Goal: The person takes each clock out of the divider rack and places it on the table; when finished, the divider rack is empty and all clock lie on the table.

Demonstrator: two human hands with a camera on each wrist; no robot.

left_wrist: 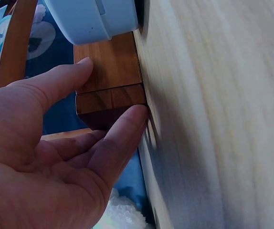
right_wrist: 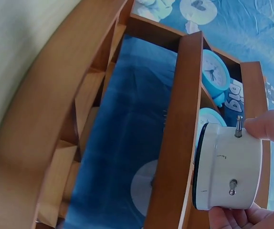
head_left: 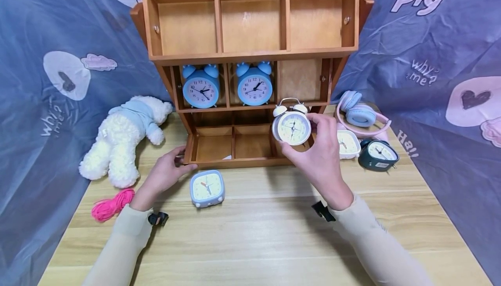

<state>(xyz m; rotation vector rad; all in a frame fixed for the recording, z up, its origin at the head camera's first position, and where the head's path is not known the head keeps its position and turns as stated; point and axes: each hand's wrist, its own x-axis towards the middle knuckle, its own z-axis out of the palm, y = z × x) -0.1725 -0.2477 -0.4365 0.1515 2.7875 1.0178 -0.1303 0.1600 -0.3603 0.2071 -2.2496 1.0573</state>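
My right hand [head_left: 322, 151] grips a white twin-bell alarm clock [head_left: 294, 127], thumb low on its case and fingers at its far side. It is held in front of the wooden shelf [head_left: 250, 53], below the right middle compartment. In the right wrist view the underside of this clock [right_wrist: 230, 167] shows its two small metal feet. My left hand [head_left: 166, 171] holds the shelf's lower left corner. The left wrist view shows the thumb at the front board [left_wrist: 110, 67] and the other fingers round its end. Close to that hand, a blue-grey square clock [head_left: 207, 188] lies on the table.
Two blue twin-bell clocks [head_left: 201, 87] [head_left: 255, 84] stand in the left and centre middle compartments. At right are a white square clock [head_left: 348, 144], a dark green clock [head_left: 378, 154] and headphones [head_left: 361, 114]. A plush toy [head_left: 125, 138] and pink cord [head_left: 113, 205] lie at left.
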